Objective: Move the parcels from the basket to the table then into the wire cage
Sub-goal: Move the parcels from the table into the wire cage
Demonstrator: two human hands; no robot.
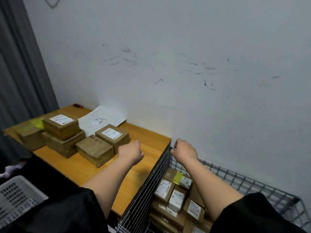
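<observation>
Head view of a parcel-sorting corner. The left hand [130, 151] hangs over the wooden tabletop [151, 143], fingers curled under and holding nothing, just beside the nearest stack of brown parcels [95, 149]. The right hand [184, 150] reaches to the far corner of the wire cage [235, 175]; its fingers curl down at the top rim, apparently gripping the wire, though the fingertips are hidden behind the hand.

On the tabletop stand several stacks of flat brown parcels: one with a white label [112, 137] touching the nearest stack, a taller labelled pile [62, 126] to its left, and a plain pile [31, 137] at the far left edge. A white sheet of paper [101, 120] lies against the wall [168, 56], and a small red object [77, 105] rests at the back corner of the tabletop.

Inside the cage, which stands touching the right end of the tabletop, lie labelled boxes [175, 195], one sealed with yellow tape [178, 177]. A white perforated basket [18, 197] sits at lower left; its contents cannot be seen. A grey curtain [18, 64] hangs on the left.
</observation>
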